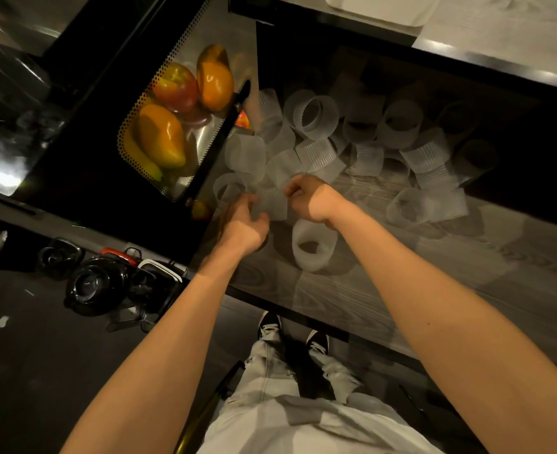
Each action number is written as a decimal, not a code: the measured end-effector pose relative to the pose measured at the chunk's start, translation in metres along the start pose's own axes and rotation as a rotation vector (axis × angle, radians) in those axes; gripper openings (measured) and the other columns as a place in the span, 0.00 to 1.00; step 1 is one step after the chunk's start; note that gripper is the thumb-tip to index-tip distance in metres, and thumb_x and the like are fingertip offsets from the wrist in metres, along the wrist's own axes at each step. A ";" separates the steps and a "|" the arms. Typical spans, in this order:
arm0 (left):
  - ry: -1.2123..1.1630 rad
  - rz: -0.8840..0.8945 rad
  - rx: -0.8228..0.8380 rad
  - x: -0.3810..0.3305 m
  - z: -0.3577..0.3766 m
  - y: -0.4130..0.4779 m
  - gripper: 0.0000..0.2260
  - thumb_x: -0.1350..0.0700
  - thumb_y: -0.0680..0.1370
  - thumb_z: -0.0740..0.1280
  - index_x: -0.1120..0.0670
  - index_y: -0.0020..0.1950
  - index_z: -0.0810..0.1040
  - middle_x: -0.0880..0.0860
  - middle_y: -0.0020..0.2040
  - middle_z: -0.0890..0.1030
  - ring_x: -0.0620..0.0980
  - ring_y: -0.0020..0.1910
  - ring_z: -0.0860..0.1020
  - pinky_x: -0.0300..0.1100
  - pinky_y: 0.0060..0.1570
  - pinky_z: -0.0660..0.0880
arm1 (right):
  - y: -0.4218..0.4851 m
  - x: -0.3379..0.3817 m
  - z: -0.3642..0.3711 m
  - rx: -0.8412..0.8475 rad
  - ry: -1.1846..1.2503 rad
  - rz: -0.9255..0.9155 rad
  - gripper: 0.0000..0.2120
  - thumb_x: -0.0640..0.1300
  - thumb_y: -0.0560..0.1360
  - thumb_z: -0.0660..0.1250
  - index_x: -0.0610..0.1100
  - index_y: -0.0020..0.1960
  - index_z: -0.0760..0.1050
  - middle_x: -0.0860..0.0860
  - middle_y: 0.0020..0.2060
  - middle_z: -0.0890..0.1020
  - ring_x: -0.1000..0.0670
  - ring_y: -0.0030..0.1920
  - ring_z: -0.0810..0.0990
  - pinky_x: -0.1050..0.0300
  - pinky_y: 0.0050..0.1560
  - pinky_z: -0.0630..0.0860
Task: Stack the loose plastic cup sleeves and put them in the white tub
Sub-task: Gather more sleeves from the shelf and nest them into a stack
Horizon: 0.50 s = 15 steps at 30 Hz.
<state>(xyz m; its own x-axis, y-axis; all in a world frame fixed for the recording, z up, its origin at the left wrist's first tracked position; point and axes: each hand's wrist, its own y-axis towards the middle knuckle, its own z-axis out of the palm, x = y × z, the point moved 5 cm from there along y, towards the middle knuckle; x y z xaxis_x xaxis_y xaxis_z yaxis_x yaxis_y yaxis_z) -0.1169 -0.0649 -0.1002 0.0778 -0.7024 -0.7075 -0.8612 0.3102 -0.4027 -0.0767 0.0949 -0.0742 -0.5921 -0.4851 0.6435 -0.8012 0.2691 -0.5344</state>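
Observation:
Several translucent ribbed plastic cup sleeves [316,117] lie scattered over the wood-grain counter [401,280], many on their sides. My left hand [242,224] and my right hand [310,198] both grip one sleeve [272,203] between them near the counter's left end. A wider sleeve [313,245] stands upright just in front of my right wrist. Another pair of sleeves [427,204] lies to the right. The white tub [385,8] shows only partly at the top edge, on a higher shelf.
A perforated metal tray [205,139] with mangoes and a red fruit [175,88] sits left of the sleeves. Black bowls and containers [94,285] stand on the floor at lower left. The counter's front edge runs diagonally above my shoes [270,324].

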 end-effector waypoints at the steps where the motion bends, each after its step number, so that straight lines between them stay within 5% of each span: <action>1: -0.016 0.008 0.001 -0.001 0.001 -0.001 0.19 0.56 0.80 0.68 0.53 0.71 0.73 0.55 0.69 0.76 0.57 0.67 0.76 0.54 0.67 0.74 | -0.003 -0.002 -0.001 -0.017 0.051 -0.008 0.14 0.36 0.78 0.63 0.43 0.62 0.77 0.46 0.55 0.80 0.45 0.57 0.80 0.55 0.52 0.77; 6: -0.198 0.166 -0.023 -0.013 -0.003 -0.012 0.18 0.59 0.80 0.68 0.52 0.70 0.74 0.49 0.60 0.77 0.47 0.62 0.76 0.43 0.61 0.74 | -0.021 -0.008 -0.010 -0.123 0.230 -0.099 0.12 0.37 0.79 0.66 0.42 0.62 0.78 0.46 0.55 0.82 0.47 0.55 0.82 0.56 0.54 0.79; 10: -0.288 0.279 -0.112 -0.039 -0.019 -0.023 0.15 0.55 0.80 0.69 0.52 0.67 0.79 0.41 0.50 0.80 0.30 0.47 0.78 0.27 0.48 0.75 | -0.044 0.004 -0.034 -0.189 0.357 -0.160 0.11 0.39 0.79 0.67 0.45 0.62 0.77 0.49 0.54 0.82 0.47 0.52 0.83 0.54 0.50 0.81; 15: -0.397 0.362 0.022 -0.060 -0.021 -0.043 0.04 0.52 0.82 0.68 0.50 0.54 0.81 0.46 0.42 0.81 0.38 0.37 0.80 0.36 0.34 0.76 | -0.084 -0.006 -0.059 -0.068 0.297 -0.168 0.15 0.53 0.82 0.65 0.41 0.56 0.78 0.40 0.46 0.83 0.52 0.40 0.82 0.53 0.46 0.82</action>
<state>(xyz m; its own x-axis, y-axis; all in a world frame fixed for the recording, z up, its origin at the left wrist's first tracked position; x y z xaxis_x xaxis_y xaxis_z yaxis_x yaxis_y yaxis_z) -0.0948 -0.0498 -0.0279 -0.0343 -0.2526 -0.9670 -0.8578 0.5039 -0.1012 -0.0109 0.1240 -0.0007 -0.4430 -0.2665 0.8560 -0.8874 0.2659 -0.3765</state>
